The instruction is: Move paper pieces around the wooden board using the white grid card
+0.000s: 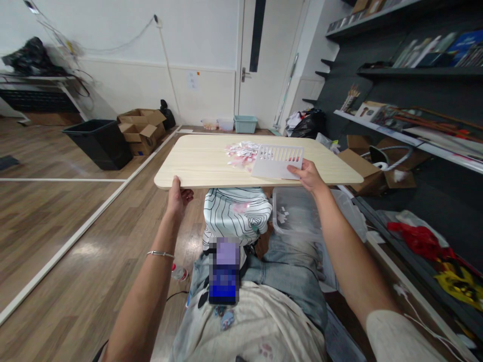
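Observation:
My left hand (178, 197) grips the near edge of a light wooden tabletop (204, 163), fingers curled under it and thumb on top. My right hand (309, 175) holds the near corner of a white slotted plastic panel (277, 161) that lies flat on the tabletop. Just behind the panel sits a heap of small pink and white paper scraps (243, 151). Under the table a striped cushion (236, 213) rests by my knees, and a phone (224, 274) lies on my lap.
A clear plastic bin (302, 216) stands under the table's right side. Dark shelving (411, 125) with clutter runs along the right. Cardboard boxes (143, 129) and a black bin (98, 141) sit at the left on the wooden floor; a door (271, 60) is behind.

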### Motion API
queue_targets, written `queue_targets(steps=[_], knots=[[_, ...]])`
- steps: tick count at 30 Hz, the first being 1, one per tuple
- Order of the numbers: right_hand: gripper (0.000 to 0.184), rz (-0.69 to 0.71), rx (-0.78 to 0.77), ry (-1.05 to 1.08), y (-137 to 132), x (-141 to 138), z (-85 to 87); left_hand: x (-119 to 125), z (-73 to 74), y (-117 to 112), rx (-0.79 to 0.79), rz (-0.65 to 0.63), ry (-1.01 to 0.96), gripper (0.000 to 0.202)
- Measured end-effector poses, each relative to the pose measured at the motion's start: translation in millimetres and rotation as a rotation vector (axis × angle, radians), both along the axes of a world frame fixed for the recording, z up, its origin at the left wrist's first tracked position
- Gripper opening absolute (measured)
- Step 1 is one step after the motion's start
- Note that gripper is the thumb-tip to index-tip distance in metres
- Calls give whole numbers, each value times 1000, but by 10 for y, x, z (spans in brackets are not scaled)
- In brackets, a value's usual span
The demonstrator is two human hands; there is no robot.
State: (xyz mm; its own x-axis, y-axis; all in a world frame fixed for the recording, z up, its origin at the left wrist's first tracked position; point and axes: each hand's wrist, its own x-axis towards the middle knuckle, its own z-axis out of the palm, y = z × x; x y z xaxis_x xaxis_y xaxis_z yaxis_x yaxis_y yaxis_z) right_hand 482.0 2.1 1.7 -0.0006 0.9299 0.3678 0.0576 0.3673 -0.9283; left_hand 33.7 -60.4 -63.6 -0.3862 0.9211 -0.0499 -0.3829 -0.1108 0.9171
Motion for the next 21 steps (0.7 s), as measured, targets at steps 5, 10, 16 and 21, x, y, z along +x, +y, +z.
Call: queue_targets(steps=[5, 10, 16, 21], knots=[[65, -10, -3, -5, 5, 6, -1, -16, -15, 33, -47, 30, 15, 65], [66, -7, 0, -9, 14, 13, -13, -75, -40, 25, -94, 21, 68, 64], [67, -5, -19, 0, 3, 9, 0, -105, -24, -38, -46, -24, 96, 62], [68, -7, -15, -13, -1, 6, 6, -86, -29, -9, -79, -49, 89, 73]])
